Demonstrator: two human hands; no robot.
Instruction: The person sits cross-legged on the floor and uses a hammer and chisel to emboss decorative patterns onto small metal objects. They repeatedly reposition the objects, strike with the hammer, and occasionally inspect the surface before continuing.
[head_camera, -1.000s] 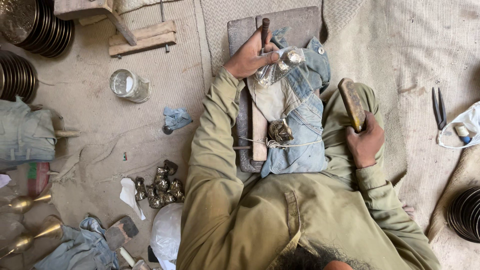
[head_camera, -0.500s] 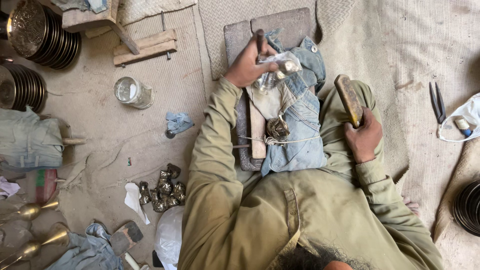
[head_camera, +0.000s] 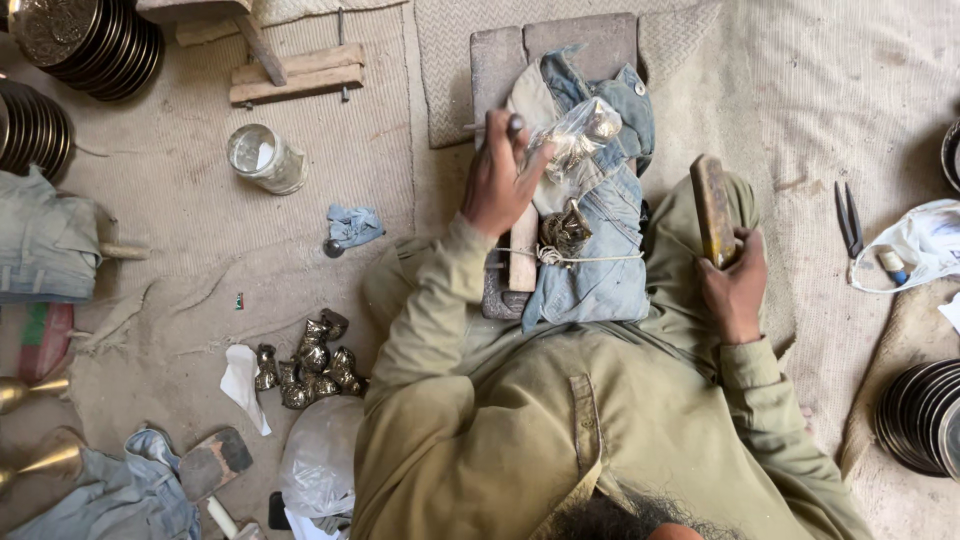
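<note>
My left hand (head_camera: 498, 182) grips a thin metal punch (head_camera: 512, 126), held over the left side of a denim cloth (head_camera: 600, 280) draped on a stone slab (head_camera: 580, 40). Just right of that hand lies a clear plastic bag (head_camera: 578, 135) of small shiny metal pieces. Below it a small brass piece (head_camera: 566, 229) is tied down with string beside a wooden stick (head_camera: 522, 262). My right hand (head_camera: 735, 288) holds a worn wooden mallet block (head_camera: 713, 208) upright above my right knee, apart from the cloth.
Stacks of dark metal plates (head_camera: 95, 40) sit top left, and another stack (head_camera: 920, 415) sits at right. A glass jar (head_camera: 262, 158), wooden battens (head_camera: 295, 72), a heap of small brass pieces (head_camera: 315, 362), pliers (head_camera: 850, 218) and a white bag (head_camera: 915, 245) lie on the matting.
My left hand with the punch has come down from the slab's top edge to beside the plastic bag. My right hand keeps the mallet block raised in about the same place.
</note>
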